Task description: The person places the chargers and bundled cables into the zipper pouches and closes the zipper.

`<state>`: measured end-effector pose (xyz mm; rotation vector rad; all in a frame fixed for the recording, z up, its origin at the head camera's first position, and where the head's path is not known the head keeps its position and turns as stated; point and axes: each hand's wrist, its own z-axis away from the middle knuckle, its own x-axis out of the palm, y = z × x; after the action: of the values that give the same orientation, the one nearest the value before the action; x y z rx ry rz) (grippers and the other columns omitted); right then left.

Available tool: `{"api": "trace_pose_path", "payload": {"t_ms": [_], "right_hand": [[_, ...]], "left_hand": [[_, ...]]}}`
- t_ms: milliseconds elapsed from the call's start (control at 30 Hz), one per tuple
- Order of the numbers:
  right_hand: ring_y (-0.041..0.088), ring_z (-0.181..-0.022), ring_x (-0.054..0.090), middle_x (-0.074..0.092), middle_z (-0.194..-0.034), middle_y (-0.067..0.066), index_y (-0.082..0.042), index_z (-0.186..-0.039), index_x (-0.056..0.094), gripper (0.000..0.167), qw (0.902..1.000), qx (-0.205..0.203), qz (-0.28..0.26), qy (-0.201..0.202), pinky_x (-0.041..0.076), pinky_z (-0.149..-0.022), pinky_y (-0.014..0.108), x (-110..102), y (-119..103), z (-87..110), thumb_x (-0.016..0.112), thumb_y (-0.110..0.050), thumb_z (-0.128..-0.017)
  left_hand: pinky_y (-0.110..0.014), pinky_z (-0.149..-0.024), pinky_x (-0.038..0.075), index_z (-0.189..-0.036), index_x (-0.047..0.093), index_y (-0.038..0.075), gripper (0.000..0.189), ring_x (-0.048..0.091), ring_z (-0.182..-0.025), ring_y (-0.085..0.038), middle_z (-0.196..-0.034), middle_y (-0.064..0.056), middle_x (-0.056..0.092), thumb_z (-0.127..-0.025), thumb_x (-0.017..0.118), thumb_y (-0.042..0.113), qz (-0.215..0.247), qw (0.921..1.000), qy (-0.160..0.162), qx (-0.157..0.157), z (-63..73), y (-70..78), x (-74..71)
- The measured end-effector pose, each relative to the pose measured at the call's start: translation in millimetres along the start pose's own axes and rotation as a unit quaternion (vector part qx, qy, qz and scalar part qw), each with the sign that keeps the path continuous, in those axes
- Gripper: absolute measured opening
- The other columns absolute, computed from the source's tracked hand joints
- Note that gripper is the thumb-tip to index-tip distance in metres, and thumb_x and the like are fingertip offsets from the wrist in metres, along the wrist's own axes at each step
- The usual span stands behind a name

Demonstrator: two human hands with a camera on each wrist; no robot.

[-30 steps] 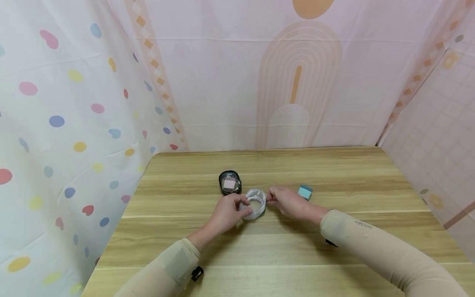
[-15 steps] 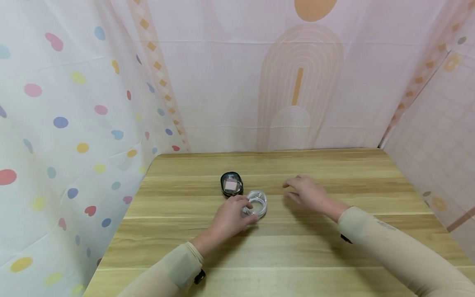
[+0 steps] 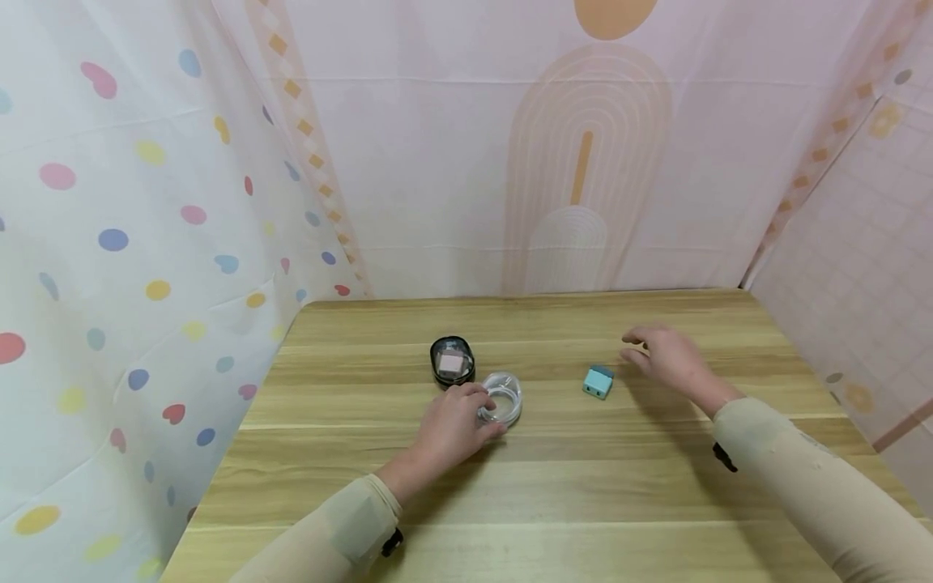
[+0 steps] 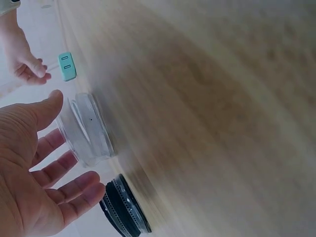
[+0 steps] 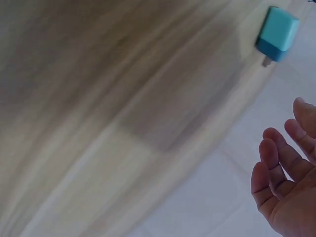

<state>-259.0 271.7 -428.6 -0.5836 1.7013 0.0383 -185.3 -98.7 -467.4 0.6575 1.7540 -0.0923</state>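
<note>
My left hand is at a small clear round case with a white coiled band in it. In the left wrist view its fingers are loosely spread beside the case, not wrapped round it; whether a fingertip touches cannot be told. A teal two-port charger plug lies on the table to the right, its prongs partly showing in the right wrist view. My right hand hovers beyond the plug's right side with loosely bent fingers, holding nothing.
Behind the clear case stands a small black-rimmed zippered case with a pinkish block inside. Everything lies on a wood-grain table. Patterned curtains hang along the table's back and sides.
My right hand has let go beside the clear case and moved right, past the teal charger plug, leaving the plug uncovered. The left hand has loosened slightly and stays by the clear case.
</note>
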Motion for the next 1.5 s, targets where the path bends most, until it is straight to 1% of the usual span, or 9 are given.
{"api": "trace_pose_path", "payload": {"t_ms": [200,333,600,833,1033,1133,1300,1433,1500], "right_hand": [[0.039,-0.1,0.077,0.079,-0.115,0.024,0.002,-0.12,0.076,0.026,0.9999,-0.014,0.007,-0.003,0.064,-0.086,0.055,5.7,6.7,2.5,0.073,-0.017,-0.102],[0.036,-0.098,0.077,0.079,-0.115,0.021,0.001,-0.119,0.076,0.026,0.9996,-0.021,0.007,-0.018,0.064,-0.086,0.053,9.0,4.9,2.7,0.072,-0.018,-0.103],[0.033,-0.102,0.076,0.08,-0.117,0.018,-0.003,-0.121,0.077,0.032,0.9973,-0.035,-0.037,-0.052,0.065,-0.085,0.05,16.3,-0.6,4.1,0.075,-0.028,-0.102],[0.026,-0.095,0.077,0.082,-0.11,0.01,-0.009,-0.117,0.079,0.035,0.9954,-0.082,-0.009,-0.047,0.064,-0.081,0.047,23.2,-7.2,7.5,0.083,-0.035,-0.094],[0.031,-0.102,0.074,0.081,-0.119,0.01,-0.013,-0.119,0.081,0.041,0.9948,-0.08,0.041,-0.047,0.061,-0.088,0.055,24.5,-15.2,11.6,0.087,-0.04,-0.089],[0.031,-0.099,0.075,0.082,-0.117,0.011,-0.014,-0.117,0.081,0.04,0.9944,-0.081,0.055,-0.039,0.062,-0.084,0.054,27.1,-15.5,13.8,0.087,-0.04,-0.088],[0.026,-0.092,0.075,0.083,-0.108,0.01,-0.013,-0.116,0.082,0.038,0.9953,-0.078,0.05,-0.029,0.062,-0.081,0.053,29.5,-16.4,14.5,0.089,-0.038,-0.087],[0.021,-0.085,0.075,0.083,-0.106,0.01,-0.012,-0.115,0.081,0.038,0.9953,-0.076,0.05,-0.032,0.062,-0.077,0.049,30.1,-18.5,13.5,0.089,-0.036,-0.087],[0.019,-0.082,0.074,0.083,-0.105,0.01,-0.011,-0.115,0.081,0.038,0.9951,-0.077,0.051,-0.036,0.062,-0.073,0.045,30.2,-19.7,12.8,0.09,-0.035,-0.087]], "left_hand": [[-0.045,-0.086,0.061,-0.1,0.08,0.015,0.029,0.072,-0.102,-0.027,-0.118,-0.005,0.077,-0.088,0.088,0.04,-0.017,0.9998,-0.004,0.005,1.3,0.7,0.7],[-0.044,-0.085,0.061,-0.099,0.08,0.015,0.027,0.072,-0.1,-0.026,-0.116,-0.005,0.076,-0.088,0.087,0.039,-0.019,0.9998,-0.001,0.009,1.6,0.3,2.4],[-0.042,-0.081,0.06,-0.097,0.08,0.015,0.027,0.07,-0.094,-0.024,-0.113,-0.003,0.076,-0.087,0.088,0.039,-0.015,0.9998,0.004,0.011,2.5,0.1,2.4],[-0.042,-0.08,0.06,-0.096,0.08,0.015,0.026,0.069,-0.094,-0.023,-0.113,-0.002,0.076,-0.088,0.088,0.038,-0.009,0.9999,0.005,0.007,2.3,0.5,2.5],[-0.044,-0.082,0.061,-0.097,0.08,0.014,0.027,0.07,-0.097,-0.025,-0.115,-0.003,0.076,-0.089,0.087,0.039,-0.001,1.0,0.001,0.006,2.5,1.1,2.0],[-0.044,-0.085,0.062,-0.096,0.081,0.014,0.028,0.071,-0.1,-0.026,-0.115,-0.004,0.076,-0.09,0.086,0.041,-0.001,1.0,0.002,0.009,2.6,1.2,1.9],[-0.045,-0.088,0.062,-0.094,0.082,0.016,0.022,0.073,-0.105,-0.026,-0.114,-0.005,0.078,-0.09,0.085,0.038,0.005,0.9998,0.011,0.016,3.7,0.4,2.2],[-0.041,-0.087,0.061,-0.091,0.083,0.019,0.016,0.072,-0.1,-0.024,-0.109,-0.002,0.08,-0.089,0.086,0.035,-0.008,0.999,0.033,0.029,4.6,0.4,1.5],[-0.039,-0.083,0.059,-0.091,0.084,0.02,0.014,0.071,-0.095,-0.023,-0.107,0.0,0.081,-0.089,0.086,0.034,-0.014,0.9986,0.041,0.031,4.5,0.5,1.4]]}}
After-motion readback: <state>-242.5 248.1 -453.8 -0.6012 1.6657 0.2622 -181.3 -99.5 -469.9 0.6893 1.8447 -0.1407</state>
